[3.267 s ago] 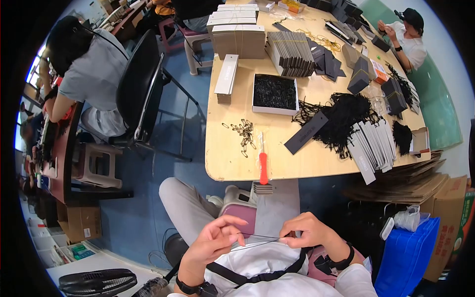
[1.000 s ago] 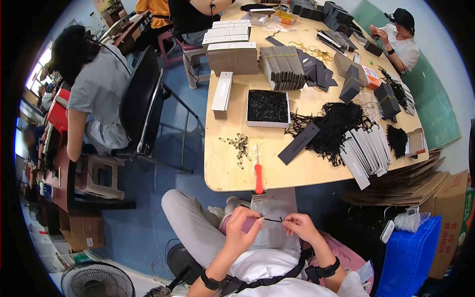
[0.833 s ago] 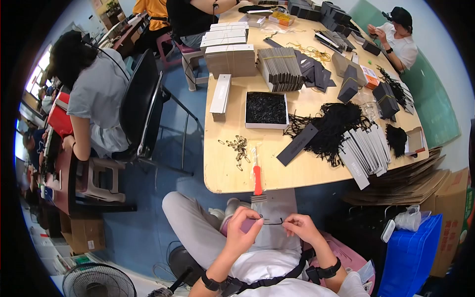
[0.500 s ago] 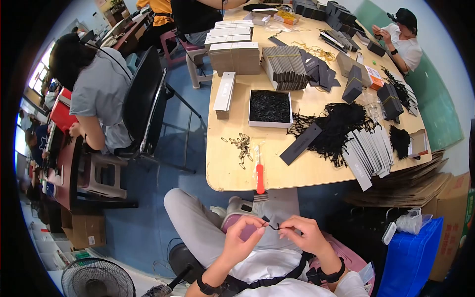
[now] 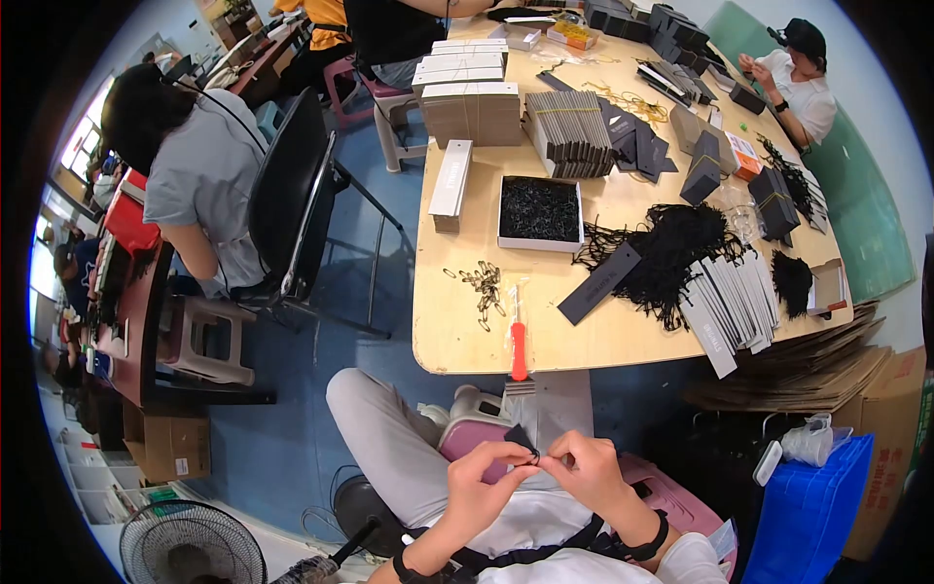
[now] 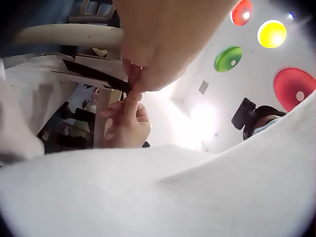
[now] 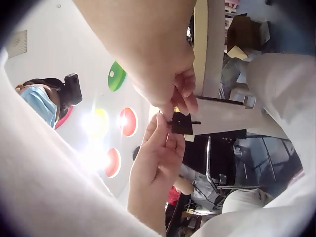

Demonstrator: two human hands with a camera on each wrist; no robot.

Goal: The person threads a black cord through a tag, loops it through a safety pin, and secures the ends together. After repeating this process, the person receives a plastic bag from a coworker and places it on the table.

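Note:
Over the lap in the head view, both hands meet fingertip to fingertip. My left hand (image 5: pixel 484 484) pinches a small black cord (image 5: pixel 534 457) between thumb and forefinger. My right hand (image 5: pixel 591 475) pinches it from the other side, its fingertips right against the left ones. A dark flat tag (image 5: pixel 520 438) sticks out beyond the fingers, away from the body. In the left wrist view the dark tag (image 6: pixel 96 74) extends as a long strip from the pinch. The right wrist view shows the tag's (image 7: pixel 182 123) end-on face near the fingertips. Most of the cord is hidden by the fingers.
Ahead is a wooden table (image 5: pixel 448 341) bearing brass-coloured pins (image 5: pixel 482 284), a red-handled tool (image 5: pixel 519 350), a white box (image 5: pixel 541 245) of small black pieces, a heap of black cords (image 5: pixel 671 243) and white tags (image 5: pixel 735 302). A fan (image 5: pixel 190 545) stands lower left.
Earlier the hands stood apart, stretching a thin cord, then holding its shorter dark length between them. Now they have come together, and the dark tag shows beyond the fingertips.

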